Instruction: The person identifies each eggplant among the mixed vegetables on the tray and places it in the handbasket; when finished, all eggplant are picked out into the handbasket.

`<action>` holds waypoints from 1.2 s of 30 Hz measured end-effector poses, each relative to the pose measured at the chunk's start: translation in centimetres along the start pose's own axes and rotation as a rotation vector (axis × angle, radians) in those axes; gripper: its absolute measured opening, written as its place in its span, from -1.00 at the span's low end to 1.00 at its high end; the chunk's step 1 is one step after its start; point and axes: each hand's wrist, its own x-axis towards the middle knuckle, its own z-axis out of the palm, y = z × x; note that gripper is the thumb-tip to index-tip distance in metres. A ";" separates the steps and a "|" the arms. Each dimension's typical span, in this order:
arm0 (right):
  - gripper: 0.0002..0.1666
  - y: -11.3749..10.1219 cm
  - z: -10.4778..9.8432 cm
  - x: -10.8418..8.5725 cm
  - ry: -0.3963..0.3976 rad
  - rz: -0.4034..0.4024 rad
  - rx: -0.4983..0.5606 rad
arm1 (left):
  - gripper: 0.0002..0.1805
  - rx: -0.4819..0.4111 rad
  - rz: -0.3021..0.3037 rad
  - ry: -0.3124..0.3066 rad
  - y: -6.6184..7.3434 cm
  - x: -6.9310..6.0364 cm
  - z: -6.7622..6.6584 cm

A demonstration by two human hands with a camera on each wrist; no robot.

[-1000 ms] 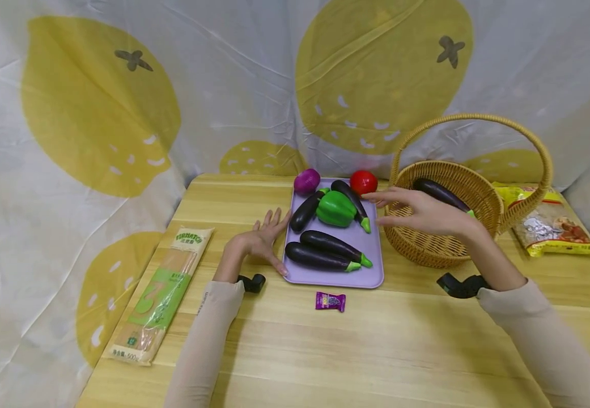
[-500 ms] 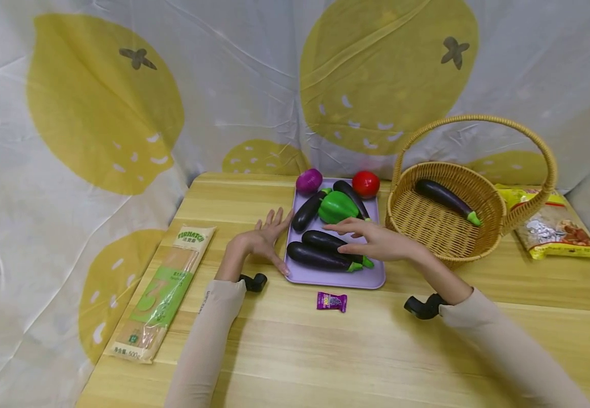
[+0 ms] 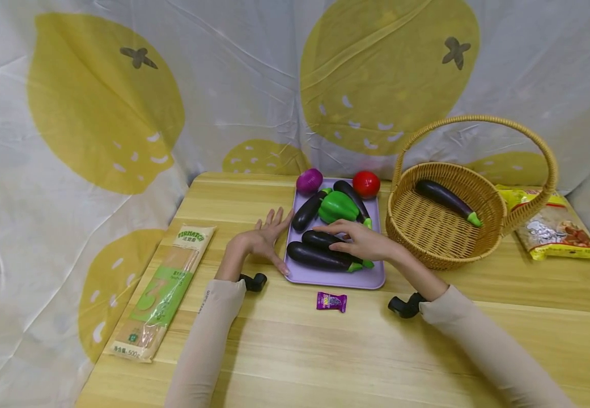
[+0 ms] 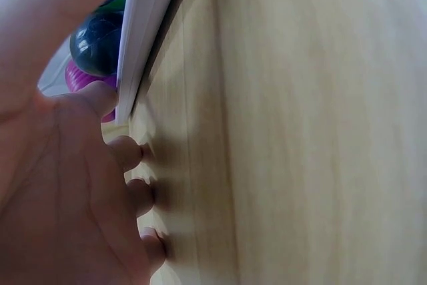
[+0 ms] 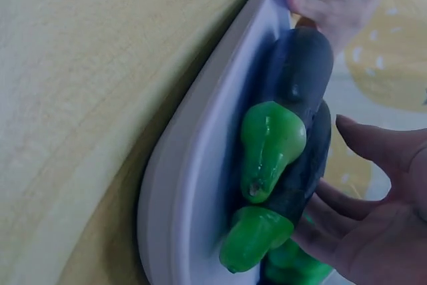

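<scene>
On the lilac tray (image 3: 335, 283) two dark eggplants lie side by side, the front one (image 3: 315, 258) and the one behind it (image 3: 319, 238). My right hand (image 3: 368, 241) is over the rear one; in the right wrist view that hand (image 5: 383, 221) has its fingers along the far side of the rear eggplant (image 5: 310, 165), with the thumb apart from it. My left hand (image 3: 261, 245) is spread at the tray's left edge, thumb near the front-left corner. In the left wrist view its fingertips (image 4: 140, 197) rest on the table beside the tray wall (image 4: 143, 25).
Two more eggplants and a green pepper (image 3: 338, 207) lie at the tray's back, a purple onion (image 3: 309, 181) and a tomato (image 3: 366, 184) by its far corners. A handled basket (image 3: 422, 243) holds one eggplant. Noodles (image 3: 164, 294), candy (image 3: 331, 301) and a yellow bag (image 3: 555, 226) lie around.
My right hand has moved left from beside the basket and come down to the rear eggplant of the front pair. The left hand stays at the tray's edge.
</scene>
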 end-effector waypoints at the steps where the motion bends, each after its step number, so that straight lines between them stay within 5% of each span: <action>1: -0.38 0.1 0.1 0.1 0.003 0.001 0.006 | 0.70 -0.001 0.002 0.002 0.0 0.0 0.0; 36: -0.42 -0.9 -0.1 0.4 0.095 0.033 -0.128 | 0.69 -0.004 0.006 0.002 -0.1 0.1 0.0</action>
